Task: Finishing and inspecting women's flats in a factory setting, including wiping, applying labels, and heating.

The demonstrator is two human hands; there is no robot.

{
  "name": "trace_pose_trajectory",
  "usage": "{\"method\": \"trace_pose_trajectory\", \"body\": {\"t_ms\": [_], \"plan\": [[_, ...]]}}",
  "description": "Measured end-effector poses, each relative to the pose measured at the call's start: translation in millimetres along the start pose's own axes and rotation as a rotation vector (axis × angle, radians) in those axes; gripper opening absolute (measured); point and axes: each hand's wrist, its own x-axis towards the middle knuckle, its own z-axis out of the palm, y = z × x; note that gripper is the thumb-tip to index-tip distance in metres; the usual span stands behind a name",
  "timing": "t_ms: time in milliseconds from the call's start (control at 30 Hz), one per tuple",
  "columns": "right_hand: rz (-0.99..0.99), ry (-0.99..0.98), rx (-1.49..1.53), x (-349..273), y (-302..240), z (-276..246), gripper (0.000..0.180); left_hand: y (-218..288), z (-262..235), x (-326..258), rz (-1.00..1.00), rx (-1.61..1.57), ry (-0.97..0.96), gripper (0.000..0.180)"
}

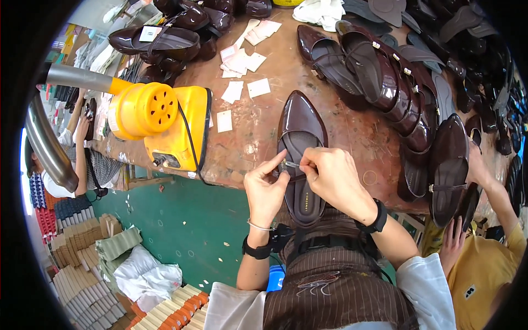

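A dark brown glossy pointed shoe (pixel 301 113) lies in front of me at the table's near edge, toe pointing away, its heel end toward my apron. My left hand (pixel 264 190) is at the shoe's left side, thumb and forefinger pinched around the small buckle (pixel 283 164) of the strap. From the right, my right hand (pixel 336 175) pinches the end of a thin strip (pixel 292 164) that runs to the buckle. The strip looks pale and shiny; whether it is the strap itself or a small tool I cannot tell. Fingers cover part of the strap.
A yellow machine (pixel 179 129) with a cable and a metal pipe stands left. White paper cards (pixel 258 87) lie beyond the shoe. Rows of similar shoes (pixel 379 82) crowd the right, where a co-worker's hand (pixel 454 242) is near another shoe (pixel 448 170). More shoes (pixel 170 44) lie back left.
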Motion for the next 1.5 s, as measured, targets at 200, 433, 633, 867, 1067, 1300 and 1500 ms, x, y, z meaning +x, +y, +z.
{"method": "trace_pose_trajectory", "body": {"t_ms": [200, 433, 633, 867, 1067, 1300, 1500], "plan": [[-0.019, -0.016, -0.097, 4, 2, 3, 0.001, 4, 7, -3, -0.080, -0.091, 0.100, 0.044], [-0.053, -0.030, -0.160, 8, 0, 7, 0.002, 4, 6, -3, -0.013, -0.038, 0.101, 0.038], [-0.058, 0.009, -0.052, 8, 7, 9, 0.005, 16, 9, -5, -0.002, 0.052, 0.136, 0.026], [-0.014, 0.045, -0.063, 5, 3, 13, 0.007, 17, 8, -5, 0.032, 0.058, 0.115, 0.005], [-0.035, 0.057, -0.147, 2, -3, 4, 0.007, 16, 12, -9, 0.242, 0.289, 0.249, 0.010], [0.164, -0.270, 0.372, 16, 15, -47, 0.010, 19, 14, -11, 0.495, 0.350, 0.270, 0.009], [0.254, -0.546, 0.940, 16, 29, -70, 0.011, 21, 9, -6, 0.483, 0.285, 0.176, 0.005]]}}
